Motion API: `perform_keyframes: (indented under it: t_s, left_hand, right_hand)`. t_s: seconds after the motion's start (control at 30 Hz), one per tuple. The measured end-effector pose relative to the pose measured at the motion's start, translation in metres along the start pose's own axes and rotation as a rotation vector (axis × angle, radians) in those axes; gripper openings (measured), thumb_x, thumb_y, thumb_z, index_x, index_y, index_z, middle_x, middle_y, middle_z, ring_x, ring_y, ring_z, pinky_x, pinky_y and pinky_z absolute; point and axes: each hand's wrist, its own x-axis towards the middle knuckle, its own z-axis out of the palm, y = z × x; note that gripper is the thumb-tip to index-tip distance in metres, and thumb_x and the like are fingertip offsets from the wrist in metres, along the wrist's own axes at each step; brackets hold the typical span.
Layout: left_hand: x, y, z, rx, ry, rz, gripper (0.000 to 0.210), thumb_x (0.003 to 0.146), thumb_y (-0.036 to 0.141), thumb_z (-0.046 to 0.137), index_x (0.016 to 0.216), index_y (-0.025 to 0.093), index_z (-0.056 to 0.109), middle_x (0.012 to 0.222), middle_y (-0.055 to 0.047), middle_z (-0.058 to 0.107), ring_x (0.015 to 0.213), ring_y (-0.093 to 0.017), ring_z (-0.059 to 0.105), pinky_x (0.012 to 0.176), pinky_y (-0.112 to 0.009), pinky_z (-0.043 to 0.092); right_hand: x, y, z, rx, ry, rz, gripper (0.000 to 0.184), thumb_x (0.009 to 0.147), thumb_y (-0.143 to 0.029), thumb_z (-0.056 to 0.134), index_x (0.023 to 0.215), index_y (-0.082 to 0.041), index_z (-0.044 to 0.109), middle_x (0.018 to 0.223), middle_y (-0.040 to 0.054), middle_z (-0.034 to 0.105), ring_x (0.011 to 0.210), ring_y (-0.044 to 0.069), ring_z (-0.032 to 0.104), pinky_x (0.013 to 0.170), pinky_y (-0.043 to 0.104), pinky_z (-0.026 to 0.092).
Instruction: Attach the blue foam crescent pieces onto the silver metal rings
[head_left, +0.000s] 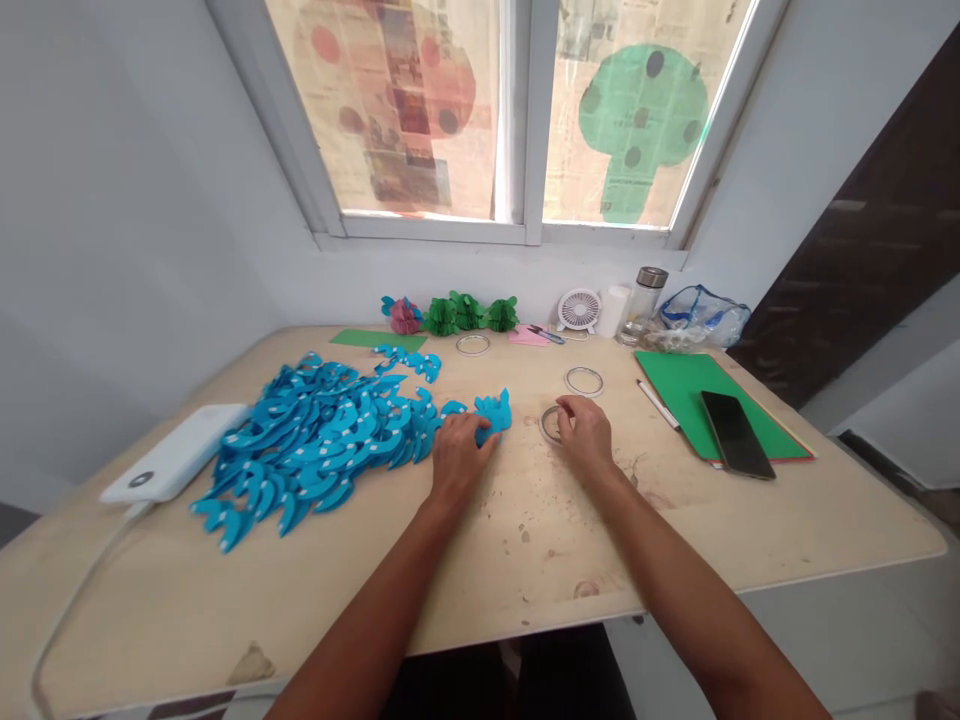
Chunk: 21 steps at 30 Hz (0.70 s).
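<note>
Left hand (460, 452) pinching blue cutout (497, 408), blue pile (322, 420) alongside; right hand (586, 432) gripping ring (542, 428); 2 rings (584, 393) (472, 354) beyond.

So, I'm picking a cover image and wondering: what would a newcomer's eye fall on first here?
Probably the heap of bright blue cut-out pieces, sprawling across the left part of the table. Next come the two hands at the middle: the left hand at a blue piece, the right hand at a ring. Behind, a green mushroom shape stands out on the window's right pane.
</note>
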Motion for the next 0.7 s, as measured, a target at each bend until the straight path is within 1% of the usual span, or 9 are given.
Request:
perform_keyframes:
  t_s: [0.13,0.2,0.3,0.37,0.43,0.5,0.57,0.63,0.7]
  left_hand:
    - [-0.002,0.007,0.001,-0.046,0.0,0.025,0.011,0.074,0.03,0.058,0.077,0.02,0.062,0.084,-0.006,0.066,0.089,-0.024,0.054,0.078,-0.035,0.039]
    - [-0.005,0.013,0.002,-0.077,-0.038,0.065,0.01,0.073,0.03,0.06,0.075,0.02,0.062,0.082,-0.005,0.066,0.088,-0.024,0.055,0.079,-0.036,0.039]
    - [-0.008,0.02,0.003,-0.074,-0.134,0.101,0.01,0.07,0.03,0.064,0.068,0.02,0.062,0.078,-0.004,0.066,0.086,-0.025,0.056,0.075,-0.036,0.039]
    - [-0.01,0.022,0.003,-0.075,-0.142,0.115,0.011,0.071,0.031,0.063,0.07,0.02,0.063,0.08,-0.005,0.067,0.086,-0.025,0.056,0.074,-0.037,0.038]
    - [-0.01,0.022,0.004,-0.086,-0.1,0.12,0.01,0.074,0.029,0.059,0.076,0.02,0.064,0.083,-0.005,0.067,0.087,-0.025,0.056,0.076,-0.037,0.038]
    - [-0.01,0.023,0.006,-0.088,-0.075,0.135,0.01,0.077,0.024,0.056,0.079,0.02,0.064,0.084,-0.005,0.066,0.087,-0.024,0.056,0.077,-0.037,0.038]
    - [-0.01,0.026,0.008,-0.075,-0.105,0.184,0.011,0.077,0.019,0.054,0.08,0.02,0.064,0.086,-0.005,0.066,0.088,-0.023,0.055,0.077,-0.036,0.039]
    - [-0.01,0.034,0.011,-0.057,-0.162,0.256,0.013,0.077,0.017,0.053,0.081,0.02,0.064,0.089,-0.006,0.066,0.09,-0.023,0.055,0.078,-0.036,0.038]
    - [-0.007,0.044,0.013,-0.032,-0.212,0.314,0.014,0.077,0.017,0.052,0.085,0.02,0.064,0.093,-0.006,0.065,0.092,-0.023,0.054,0.079,-0.036,0.038]
  right_hand:
    - [0.006,0.011,-0.003,-0.07,0.054,0.057,0.022,0.08,-0.021,0.044,0.091,-0.017,0.063,0.089,0.008,0.067,0.083,0.02,0.056,0.079,0.032,0.037]
    - [0.01,0.018,-0.006,-0.109,0.056,0.092,0.022,0.081,-0.021,0.044,0.09,-0.017,0.063,0.088,0.0075,0.067,0.083,0.02,0.056,0.079,0.031,0.036]
    - [0.015,0.028,-0.012,-0.178,0.049,0.161,0.021,0.081,-0.022,0.044,0.089,-0.017,0.063,0.089,0.0077,0.066,0.086,0.02,0.056,0.077,0.031,0.036]
    - [0.018,0.034,-0.015,-0.222,0.049,0.229,0.021,0.08,-0.023,0.045,0.09,-0.018,0.063,0.09,0.0075,0.066,0.088,0.02,0.055,0.076,0.03,0.035]
    - [0.02,0.038,-0.018,-0.266,-0.001,0.294,0.021,0.08,-0.023,0.045,0.089,-0.018,0.064,0.089,0.0073,0.066,0.087,0.02,0.056,0.074,0.03,0.035]
    - [0.021,0.04,-0.021,-0.298,-0.083,0.334,0.021,0.081,-0.023,0.045,0.088,-0.019,0.065,0.089,0.0071,0.067,0.086,0.02,0.056,0.071,0.029,0.035]
    - [0.021,0.039,-0.023,-0.309,-0.168,0.342,0.022,0.081,-0.025,0.045,0.087,-0.02,0.065,0.09,0.0067,0.067,0.085,0.019,0.057,0.067,0.027,0.035]
    - [0.02,0.035,-0.026,-0.295,-0.206,0.332,0.021,0.081,-0.027,0.046,0.085,-0.021,0.065,0.089,0.0048,0.068,0.082,0.017,0.058,0.064,0.026,0.035]
    - [0.02,0.03,-0.03,-0.291,-0.32,0.27,0.021,0.082,-0.029,0.046,0.088,-0.021,0.065,0.089,0.0036,0.068,0.081,0.016,0.059,0.063,0.025,0.034]
